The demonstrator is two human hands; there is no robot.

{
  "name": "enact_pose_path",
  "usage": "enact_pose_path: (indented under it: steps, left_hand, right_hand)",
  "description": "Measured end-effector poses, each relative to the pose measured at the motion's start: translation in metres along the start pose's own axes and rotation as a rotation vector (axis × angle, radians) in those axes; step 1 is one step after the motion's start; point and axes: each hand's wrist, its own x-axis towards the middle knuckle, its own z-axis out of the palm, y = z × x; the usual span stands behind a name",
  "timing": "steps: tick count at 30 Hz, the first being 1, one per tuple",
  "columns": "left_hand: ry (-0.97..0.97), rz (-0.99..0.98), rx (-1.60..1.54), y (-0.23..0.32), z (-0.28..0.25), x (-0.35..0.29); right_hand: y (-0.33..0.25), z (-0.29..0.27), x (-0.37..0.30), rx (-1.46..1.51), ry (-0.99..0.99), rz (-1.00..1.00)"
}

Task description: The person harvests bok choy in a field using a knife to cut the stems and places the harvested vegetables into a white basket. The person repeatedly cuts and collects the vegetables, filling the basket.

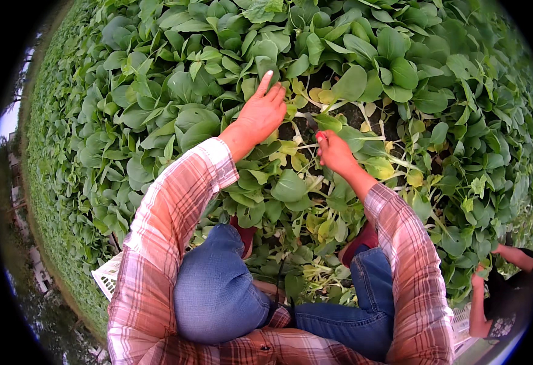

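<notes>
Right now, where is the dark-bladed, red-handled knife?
In the head view's upper middle, the knife is in the person's bare right hand, to the right of the bare left hand.

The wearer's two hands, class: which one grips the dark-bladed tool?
The right hand: it holds the tool by its red handle, while the left hand, over green leaves, shows no tool.

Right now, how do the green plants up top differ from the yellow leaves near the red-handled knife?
Colour: the green plants are deep green, the yellow leaves faded. Arrangement: the green plants crowd densely; the yellow leaves are scattered among pale stems. Both look broad-bladed.
</notes>
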Motion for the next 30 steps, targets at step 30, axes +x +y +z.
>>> enact_pose_path:
  steps: [30]
  left_hand:
    - [0.215, -0.191, -0.421, 0.0, 0.027, -0.038]
  right_hand:
    - [0.008, 0.042, 0.054, -0.484, -0.012, -0.226]
